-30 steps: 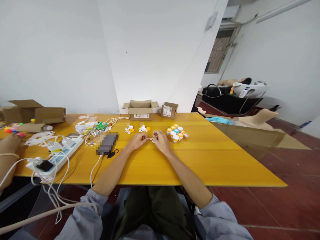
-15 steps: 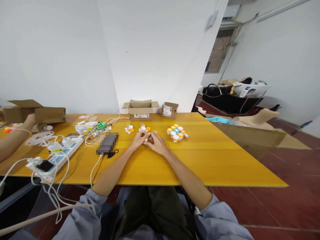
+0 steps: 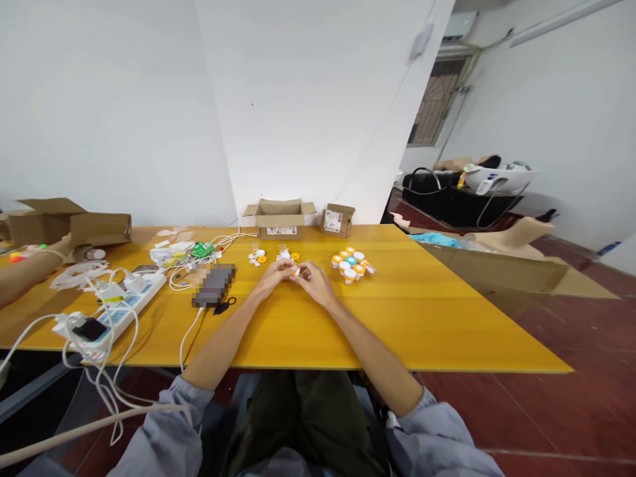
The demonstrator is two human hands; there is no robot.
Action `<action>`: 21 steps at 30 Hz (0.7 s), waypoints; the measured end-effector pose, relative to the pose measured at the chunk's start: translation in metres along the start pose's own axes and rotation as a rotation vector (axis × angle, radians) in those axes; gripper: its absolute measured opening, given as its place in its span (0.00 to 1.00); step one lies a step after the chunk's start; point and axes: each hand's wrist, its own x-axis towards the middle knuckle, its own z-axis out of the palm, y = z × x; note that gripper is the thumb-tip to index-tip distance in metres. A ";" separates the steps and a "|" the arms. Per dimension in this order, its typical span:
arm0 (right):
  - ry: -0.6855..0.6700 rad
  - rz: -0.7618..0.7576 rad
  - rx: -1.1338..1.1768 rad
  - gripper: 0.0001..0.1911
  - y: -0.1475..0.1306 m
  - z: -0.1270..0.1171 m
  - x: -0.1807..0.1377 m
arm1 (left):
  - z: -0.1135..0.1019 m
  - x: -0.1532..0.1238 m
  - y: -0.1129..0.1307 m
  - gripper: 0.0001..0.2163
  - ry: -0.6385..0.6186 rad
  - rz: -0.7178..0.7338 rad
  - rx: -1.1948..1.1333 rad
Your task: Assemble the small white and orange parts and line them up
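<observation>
Close together over the middle of the table, my left hand [image 3: 272,277] and my right hand [image 3: 315,285] have their fingers closed around a small white-and-orange piece [image 3: 297,272]. Fingers hide most of it, so its full shape is unclear. Just beyond my hands lie small white parts [image 3: 283,254] and an orange lid [image 3: 295,256]. More white parts [image 3: 254,259] and a second orange lid [image 3: 262,260] lie to the left. Right of my right hand stands a cluster of small jars [image 3: 350,273] with white, orange and teal lids.
Two cardboard boxes, an open one [image 3: 281,232] and a smaller one [image 3: 338,220], stand against the wall. A blurred-out dark device [image 3: 213,286], a power strip [image 3: 130,306] and tangled cables occupy the left. Another person's arm [image 3: 30,275] reaches in at far left.
My fingers have shifted around the small piece, and some white and orange now shows between them. The other person's arm at far left has moved slightly.
</observation>
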 end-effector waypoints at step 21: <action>-0.052 0.152 0.497 0.18 0.016 0.006 0.008 | -0.007 0.004 -0.006 0.16 0.061 0.033 0.030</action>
